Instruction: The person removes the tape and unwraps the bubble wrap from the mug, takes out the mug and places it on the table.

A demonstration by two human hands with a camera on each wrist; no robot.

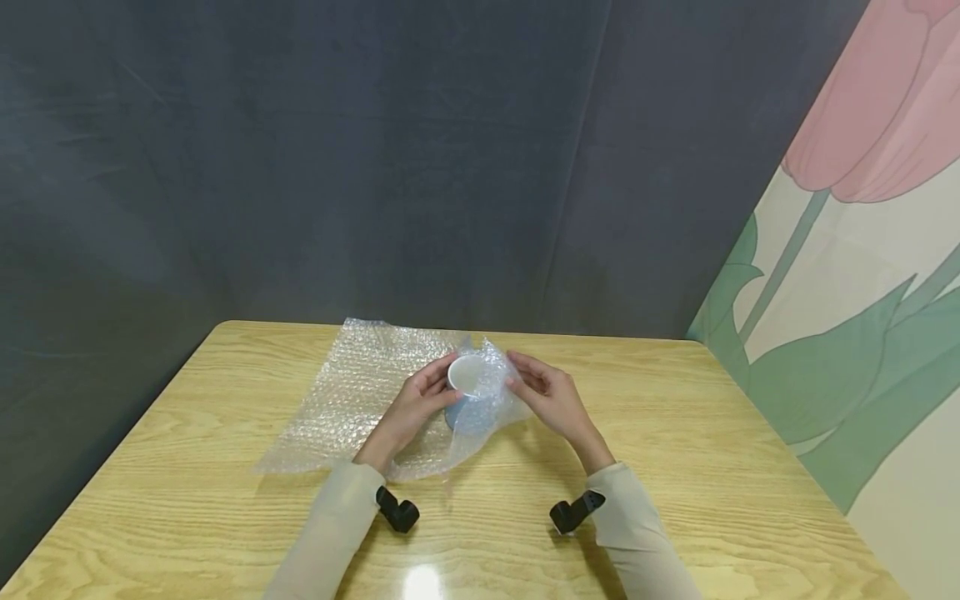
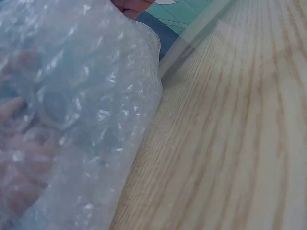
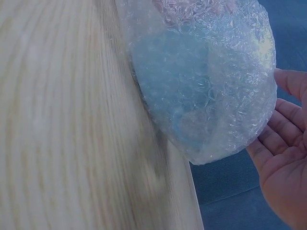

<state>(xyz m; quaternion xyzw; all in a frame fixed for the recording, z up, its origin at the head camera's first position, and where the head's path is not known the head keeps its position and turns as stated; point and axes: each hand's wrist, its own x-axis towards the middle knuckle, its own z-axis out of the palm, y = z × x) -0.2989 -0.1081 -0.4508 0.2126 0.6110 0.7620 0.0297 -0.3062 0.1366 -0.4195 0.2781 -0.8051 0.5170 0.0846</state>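
A light blue cup (image 1: 459,412) with a white inside stands upright on a sheet of bubble wrap (image 1: 337,408). My left hand (image 1: 411,408) grips the cup from its left side, thumb near the front of the rim and fingers toward the back. The wrap's right end rises and curves around the cup's right side; my right hand (image 1: 551,396) holds that raised edge between thumb and fingers. In the right wrist view the cup shows as a pale blue shape through the wrap. Bubble wrap (image 2: 96,110) covers much of the left wrist view, blurring the fingers behind it.
All of this is on a light wood-grain table (image 1: 675,433), whose far edge lies just behind the wrap. A dark curtain (image 1: 375,167) hangs beyond it. To the right is a wall panel (image 1: 862,350) with painted tulips. Each wrist wears a small black camera (image 1: 397,510).
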